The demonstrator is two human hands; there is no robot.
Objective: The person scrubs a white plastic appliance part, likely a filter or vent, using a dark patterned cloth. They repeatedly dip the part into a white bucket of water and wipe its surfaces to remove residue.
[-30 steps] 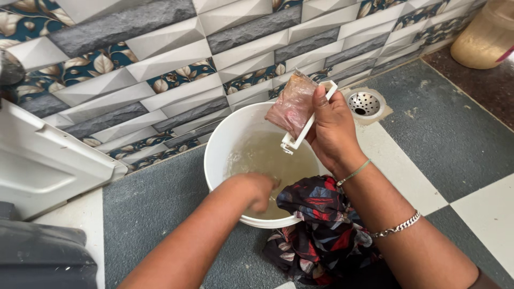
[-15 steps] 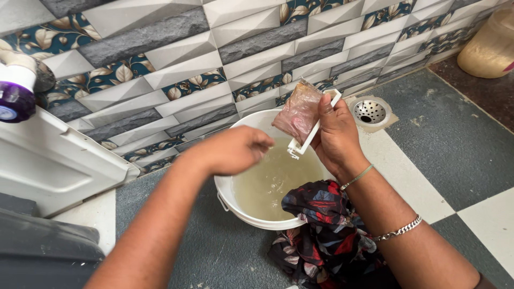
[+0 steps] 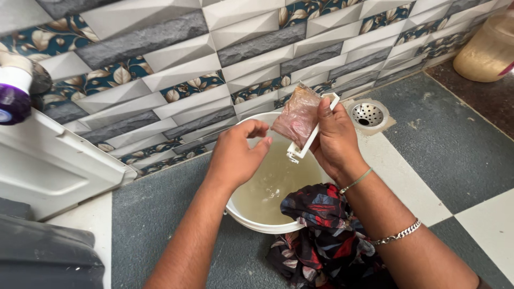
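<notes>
My right hand [image 3: 335,140] grips a white plastic frame with a brownish mesh bag [image 3: 298,115] hanging from it, held over a white bucket [image 3: 263,222] of murky water. My left hand [image 3: 235,154] hovers above the bucket's left rim, fingers loosely curled and reaching toward the mesh bag, holding nothing. A dark floral cloth [image 3: 321,230] with red patches drapes over the bucket's near right rim and onto the floor.
A patterned tile wall [image 3: 176,64] runs behind the bucket. A round metal floor drain [image 3: 367,113] sits to the right, a beige container [image 3: 487,48] at far right. A white appliance panel [image 3: 48,166] and a purple-capped bottle [image 3: 13,96] are at left.
My left hand came out of the water, rose above the bucket and moved right toward the mesh bag. My right hand has kept the frame nearly still.
</notes>
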